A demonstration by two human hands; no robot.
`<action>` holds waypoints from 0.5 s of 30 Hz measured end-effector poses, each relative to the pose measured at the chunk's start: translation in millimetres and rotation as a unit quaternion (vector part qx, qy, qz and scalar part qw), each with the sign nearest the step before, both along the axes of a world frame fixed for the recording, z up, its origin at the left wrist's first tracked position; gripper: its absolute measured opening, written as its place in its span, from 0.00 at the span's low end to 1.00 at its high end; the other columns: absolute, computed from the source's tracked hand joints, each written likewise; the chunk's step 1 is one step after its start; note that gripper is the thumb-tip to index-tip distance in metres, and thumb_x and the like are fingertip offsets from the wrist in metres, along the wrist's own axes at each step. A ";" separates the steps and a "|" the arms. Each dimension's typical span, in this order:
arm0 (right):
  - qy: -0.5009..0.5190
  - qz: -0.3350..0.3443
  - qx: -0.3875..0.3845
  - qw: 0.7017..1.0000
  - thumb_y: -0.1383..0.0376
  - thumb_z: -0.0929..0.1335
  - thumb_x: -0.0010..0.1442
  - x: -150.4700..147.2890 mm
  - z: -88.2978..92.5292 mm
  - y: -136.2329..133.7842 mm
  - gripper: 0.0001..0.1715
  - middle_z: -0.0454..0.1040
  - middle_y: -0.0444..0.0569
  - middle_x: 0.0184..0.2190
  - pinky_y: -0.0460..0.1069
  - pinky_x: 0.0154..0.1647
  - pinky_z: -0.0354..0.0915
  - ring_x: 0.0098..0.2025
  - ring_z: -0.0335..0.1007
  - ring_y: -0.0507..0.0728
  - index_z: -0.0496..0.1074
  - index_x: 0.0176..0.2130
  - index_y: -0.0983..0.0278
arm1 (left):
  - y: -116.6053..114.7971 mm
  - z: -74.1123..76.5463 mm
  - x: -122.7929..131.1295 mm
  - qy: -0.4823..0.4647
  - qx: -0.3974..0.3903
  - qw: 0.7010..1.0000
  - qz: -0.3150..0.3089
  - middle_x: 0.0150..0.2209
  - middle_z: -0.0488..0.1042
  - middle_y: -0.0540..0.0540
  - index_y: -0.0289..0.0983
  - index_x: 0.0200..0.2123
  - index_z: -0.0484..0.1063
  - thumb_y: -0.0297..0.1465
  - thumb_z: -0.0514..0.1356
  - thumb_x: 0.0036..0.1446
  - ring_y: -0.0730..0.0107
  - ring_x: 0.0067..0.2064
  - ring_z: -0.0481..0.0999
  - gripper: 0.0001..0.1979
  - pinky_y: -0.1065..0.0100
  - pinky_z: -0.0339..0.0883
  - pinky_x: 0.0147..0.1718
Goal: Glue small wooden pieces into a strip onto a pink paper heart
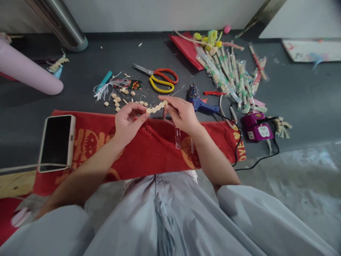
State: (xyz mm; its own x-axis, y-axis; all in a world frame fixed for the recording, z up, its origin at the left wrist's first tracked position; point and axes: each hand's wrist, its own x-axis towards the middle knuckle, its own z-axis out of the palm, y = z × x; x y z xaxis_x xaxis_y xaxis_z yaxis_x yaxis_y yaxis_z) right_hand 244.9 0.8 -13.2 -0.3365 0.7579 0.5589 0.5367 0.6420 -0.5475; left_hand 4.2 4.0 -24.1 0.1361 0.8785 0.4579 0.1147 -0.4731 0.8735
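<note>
A short strip of pale, bumpy beige pieces [156, 107] is stretched between my two hands, above the edge of a red towel [149, 153]. My left hand [129, 121] pinches its left end between thumb and fingers. At the other end, my right hand [182, 112] grips the strip with thumb and forefinger. A clear plastic sleeve [178, 138] hangs below the right hand. Small loose beige pieces [116, 100] lie just beyond my left hand. Scissors [162, 80] with one red and one yellow handle rest farther back, and a blue glue gun [199, 101] lies right of my right hand.
A phone [56, 140] lies on the towel's left end. Bundled wrapped sticks [231, 71] and a red packet [188, 49] are at the back right. A purple box [257, 127] with black cable sits right. A pink cylinder [26, 67] and metal post [61, 21] stand left.
</note>
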 end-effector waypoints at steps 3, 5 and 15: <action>0.003 0.009 -0.001 1.000 0.58 0.57 0.83 -0.2 1.1 -0.2 0.27 0.84 0.50 0.37 0.55 0.53 0.79 0.44 0.83 0.57 0.77 0.64 0.65 | 0.1 -0.3 0.0 0.001 -0.008 1.000 -0.011 0.38 0.80 0.48 0.42 0.41 0.80 0.46 0.77 0.61 0.67 0.38 0.80 0.16 0.66 0.81 0.40; -0.003 0.006 -0.005 1.000 0.58 0.57 0.82 -0.2 1.7 -0.7 0.26 0.84 0.49 0.37 0.55 0.53 0.79 0.44 0.83 0.57 0.77 0.64 0.64 | 0.3 -1.1 -0.1 -0.001 -0.009 1.000 -0.015 0.38 0.80 0.48 0.42 0.41 0.80 0.46 0.77 0.61 0.68 0.37 0.80 0.17 0.66 0.80 0.40; 0.002 0.008 -0.008 1.000 0.57 0.60 0.81 0.2 3.5 -2.2 0.25 0.87 0.54 0.47 0.55 0.54 0.79 0.47 0.84 0.57 0.78 0.63 0.65 | 3.4 -7.7 1.0 -0.009 0.060 0.998 -0.001 0.38 0.80 0.49 0.43 0.42 0.81 0.43 0.75 0.63 0.70 0.36 0.79 0.12 0.68 0.79 0.38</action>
